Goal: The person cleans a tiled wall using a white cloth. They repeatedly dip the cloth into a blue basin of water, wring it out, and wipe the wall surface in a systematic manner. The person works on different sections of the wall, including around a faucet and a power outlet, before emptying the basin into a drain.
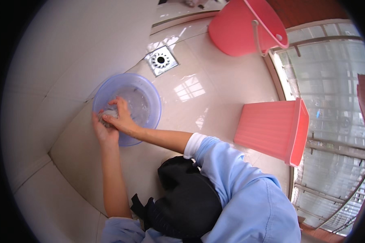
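Observation:
A round translucent blue plastic basin (154, 121) sits on the tiled floor against the wall, with water (137, 104) in it. Over its left side, my left hand (104, 132) cups a wet, crumpled greyish-white cloth-like wad (111, 113) from below. My right hand (123, 117) presses on the same wad from above, thumb and fingers spread around it. Both hands partly cover the wad, so its exact kind is unclear.
A square metal floor drain (161, 60) lies beyond the basin. A pink bucket (234, 30) with a handle stands at the upper right, and a ribbed pink bin (264, 130) stands at the right, by a barred window (328, 91). White wall (73, 54) rises at the left.

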Demonstrator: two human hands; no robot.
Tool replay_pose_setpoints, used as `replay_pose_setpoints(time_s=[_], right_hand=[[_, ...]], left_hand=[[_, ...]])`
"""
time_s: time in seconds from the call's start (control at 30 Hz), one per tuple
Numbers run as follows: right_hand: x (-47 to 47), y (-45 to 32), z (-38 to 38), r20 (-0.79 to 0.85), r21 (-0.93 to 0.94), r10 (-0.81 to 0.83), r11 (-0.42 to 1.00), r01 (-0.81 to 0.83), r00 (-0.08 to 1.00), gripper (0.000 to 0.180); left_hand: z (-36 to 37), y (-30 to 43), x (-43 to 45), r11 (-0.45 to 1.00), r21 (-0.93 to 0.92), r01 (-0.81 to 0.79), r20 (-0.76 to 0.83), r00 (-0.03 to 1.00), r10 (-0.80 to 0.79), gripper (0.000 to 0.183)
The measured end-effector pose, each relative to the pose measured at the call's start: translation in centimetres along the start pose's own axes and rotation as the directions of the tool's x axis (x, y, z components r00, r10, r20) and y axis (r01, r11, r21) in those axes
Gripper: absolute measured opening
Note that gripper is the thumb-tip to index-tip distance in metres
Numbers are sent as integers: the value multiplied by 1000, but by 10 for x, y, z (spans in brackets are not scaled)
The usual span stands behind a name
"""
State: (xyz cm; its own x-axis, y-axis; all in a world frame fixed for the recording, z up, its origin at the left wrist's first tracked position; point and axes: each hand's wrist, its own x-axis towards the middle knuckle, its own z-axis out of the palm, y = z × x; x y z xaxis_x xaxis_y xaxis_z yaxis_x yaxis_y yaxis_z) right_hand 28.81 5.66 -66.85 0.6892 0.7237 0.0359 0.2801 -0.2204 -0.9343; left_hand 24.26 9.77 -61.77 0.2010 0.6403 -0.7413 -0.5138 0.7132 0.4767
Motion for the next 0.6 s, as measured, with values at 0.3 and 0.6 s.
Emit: replay_pose_setpoints(time_s=[0.3,0.6], right_hand=[[21,12,-29,298,-177,7,983,48,954,43],[5,30,-17,520,-66,10,997,29,854,25]], left_hand=[[-48,-29,54,425,792,-439,299,885,357,55],[-36,-9,21,909,289,299,38,946,-323,58]])
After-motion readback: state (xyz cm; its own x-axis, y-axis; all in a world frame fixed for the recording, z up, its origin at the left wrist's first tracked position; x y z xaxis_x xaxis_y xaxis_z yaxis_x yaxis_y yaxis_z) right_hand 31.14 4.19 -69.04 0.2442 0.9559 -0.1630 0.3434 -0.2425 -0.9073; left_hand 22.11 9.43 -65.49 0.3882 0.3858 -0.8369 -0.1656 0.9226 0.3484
